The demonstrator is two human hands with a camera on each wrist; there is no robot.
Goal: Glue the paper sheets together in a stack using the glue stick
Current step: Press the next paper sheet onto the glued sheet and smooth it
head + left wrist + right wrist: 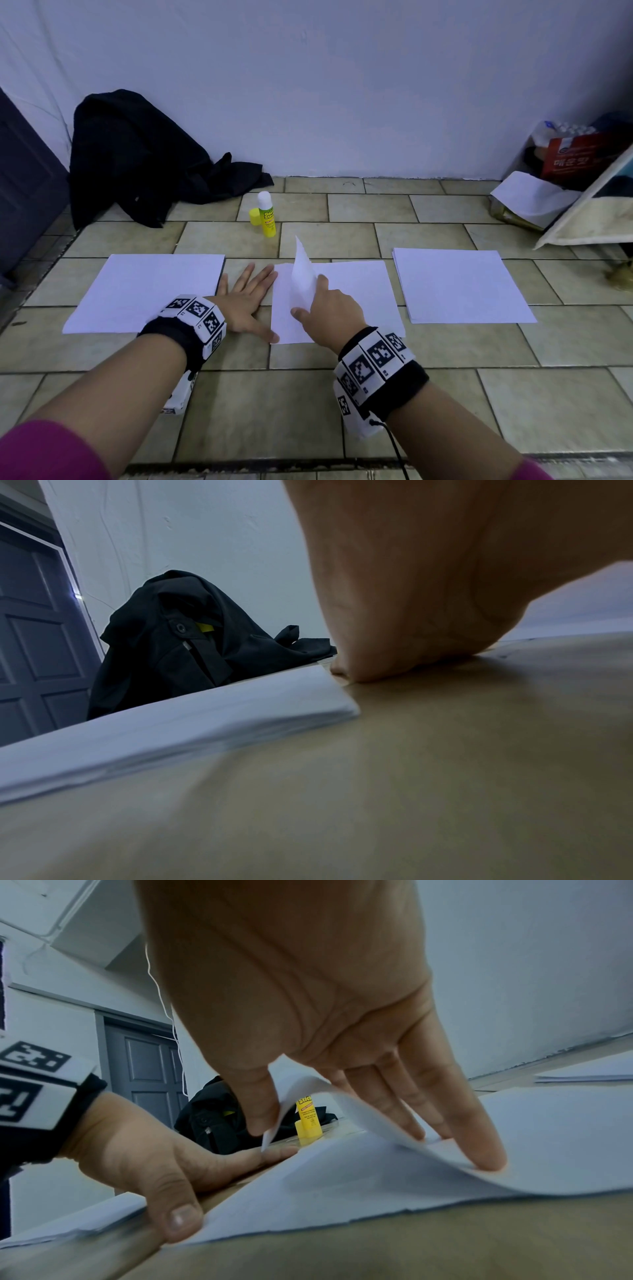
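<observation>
One glue stick (266, 215), label partly reading "Stick", stands behind the middle sheet (359, 294); right hand (330, 308) pinches its lifted corner, left hand (246, 298) lies flat beside it.

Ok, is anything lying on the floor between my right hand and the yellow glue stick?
Nothing visible does. The upright yellow glue stick stands on bare tile beyond the middle white paper sheets, its yellow cap beside it. The right hand itself pinches a lifted sheet corner, so release that first.

Uncapped glue stick (266, 215) — upright behind sheets (363, 291)
</observation>
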